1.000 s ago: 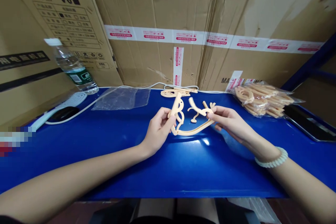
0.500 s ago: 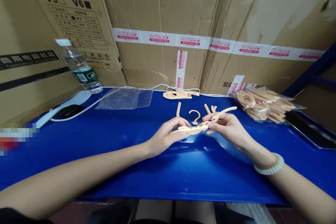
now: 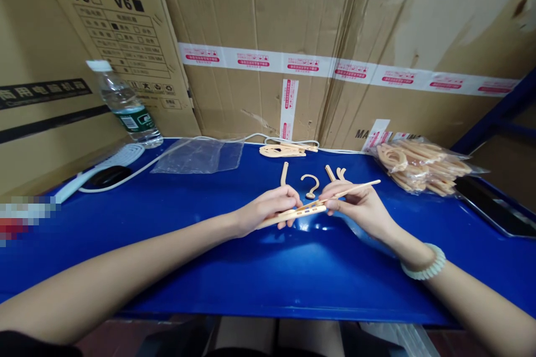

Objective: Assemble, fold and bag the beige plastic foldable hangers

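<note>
Both of my hands hold one flat beige plastic hanger part point(image 3: 310, 209) edge-on just above the blue table point(image 3: 268, 273). My left hand point(image 3: 268, 206) pinches its left end with closed fingers. My right hand point(image 3: 355, 203) grips its right end, where a thin arm sticks out to the right. Behind the hands lie loose beige pieces: a straight stick point(image 3: 284, 173), a hook point(image 3: 310, 184) and two short bits point(image 3: 336, 173).
A flat beige piece point(image 3: 281, 150) lies by the cardboard boxes point(image 3: 293, 39) at the back. A bag of beige hanger parts point(image 3: 422, 164) sits at the right, next to a dark tray point(image 3: 494, 206). On the left are an empty clear bag point(image 3: 199, 156), a water bottle point(image 3: 125, 103) and a white cable point(image 3: 125, 170).
The hanger part went from held upright and open to folded flat and edge-on between my hands. Small pieces that were on it now lie on the table behind.
</note>
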A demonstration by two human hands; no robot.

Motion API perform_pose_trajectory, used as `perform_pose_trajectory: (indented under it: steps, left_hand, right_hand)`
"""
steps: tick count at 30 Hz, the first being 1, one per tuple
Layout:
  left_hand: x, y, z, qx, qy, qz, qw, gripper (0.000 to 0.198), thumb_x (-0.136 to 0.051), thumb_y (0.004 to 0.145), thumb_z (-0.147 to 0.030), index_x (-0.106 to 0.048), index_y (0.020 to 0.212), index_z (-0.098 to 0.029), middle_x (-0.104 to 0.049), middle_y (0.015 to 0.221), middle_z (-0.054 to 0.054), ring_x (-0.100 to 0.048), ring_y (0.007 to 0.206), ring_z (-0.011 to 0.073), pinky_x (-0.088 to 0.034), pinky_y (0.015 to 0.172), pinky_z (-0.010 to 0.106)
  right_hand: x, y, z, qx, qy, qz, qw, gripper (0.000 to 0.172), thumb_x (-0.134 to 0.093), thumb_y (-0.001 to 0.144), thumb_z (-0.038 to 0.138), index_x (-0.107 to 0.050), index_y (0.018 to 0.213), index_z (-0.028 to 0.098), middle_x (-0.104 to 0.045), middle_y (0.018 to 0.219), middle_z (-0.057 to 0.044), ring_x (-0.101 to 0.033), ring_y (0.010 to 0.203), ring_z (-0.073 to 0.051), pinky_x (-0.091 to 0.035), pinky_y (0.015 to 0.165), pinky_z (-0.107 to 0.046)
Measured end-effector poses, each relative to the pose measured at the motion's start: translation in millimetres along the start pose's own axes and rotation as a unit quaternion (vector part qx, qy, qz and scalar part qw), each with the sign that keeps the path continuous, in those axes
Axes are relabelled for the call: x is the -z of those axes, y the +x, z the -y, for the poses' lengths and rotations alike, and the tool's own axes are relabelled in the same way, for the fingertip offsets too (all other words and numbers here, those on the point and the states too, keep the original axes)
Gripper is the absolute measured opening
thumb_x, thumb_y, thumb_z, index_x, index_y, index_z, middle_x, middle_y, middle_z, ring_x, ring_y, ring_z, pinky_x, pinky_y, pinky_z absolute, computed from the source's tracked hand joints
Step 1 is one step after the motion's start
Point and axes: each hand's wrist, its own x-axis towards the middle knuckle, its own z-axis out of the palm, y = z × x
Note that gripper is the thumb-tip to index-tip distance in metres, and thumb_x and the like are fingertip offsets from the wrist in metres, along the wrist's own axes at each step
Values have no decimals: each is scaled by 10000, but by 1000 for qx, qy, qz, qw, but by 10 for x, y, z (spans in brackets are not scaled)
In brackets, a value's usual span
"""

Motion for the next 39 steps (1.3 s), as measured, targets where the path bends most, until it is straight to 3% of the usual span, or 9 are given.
perform_pose_trajectory:
  steps: [6, 12, 20, 32, 39]
  left_hand:
    - [-24, -9, 6, 12, 130, 3, 991, 335, -651, 876, -468, -608, 1034, -176, -561, 758, -22, -464, 602, 106, -336, 549, 224]
    - [-113, -12, 37, -22, 181, 6, 983, 273, -537, 961, -395, -631, 1041, -151, -576, 781, -10, -474, 656, 113, -334, 586, 227]
    - [-125, -51, -18, -68, 316, -7, 946, 334, -427, 1019, -385, -600, 839, -163, -559, 720, -26, -497, 684, 125, -351, 643, 240]
    - [-128, -24, -17, -122, 411, 0, 904, 350, -389, 1027, -311, -564, 755, -178, -550, 630, -26, -499, 586, 119, -326, 617, 250]
    - [-119, -10, -19, -120, 428, 5, 896, 352, -389, 1031, -308, -557, 750, -179, -572, 659, -16, -517, 606, 124, -326, 634, 254]
  right_hand:
    - [-41, -30, -42, 34, -66, 34, 997, 100, -791, 821, 289, -819, 857, 199, -761, 879, -77, -684, 714, -160, -565, 559, -238]
    - [-62, -40, -84, 86, -119, 50, 988, 109, -735, 884, 281, -810, 886, 201, -782, 876, -73, -716, 785, -186, -595, 717, -302]
    - [-94, -57, -81, 178, -197, 48, 963, 130, -663, 939, 211, -789, 967, 219, -768, 892, -53, -708, 842, -181, -581, 776, -317]
    - [-91, -133, -96, 277, -288, 80, 913, 255, -506, 991, 140, -743, 1038, 223, -738, 899, -67, -668, 790, -190, -537, 692, -341]
    - [-66, -170, -92, 261, -339, 108, 898, 346, -425, 1011, 179, -752, 1045, 286, -730, 899, -65, -659, 798, -215, -531, 693, -364]
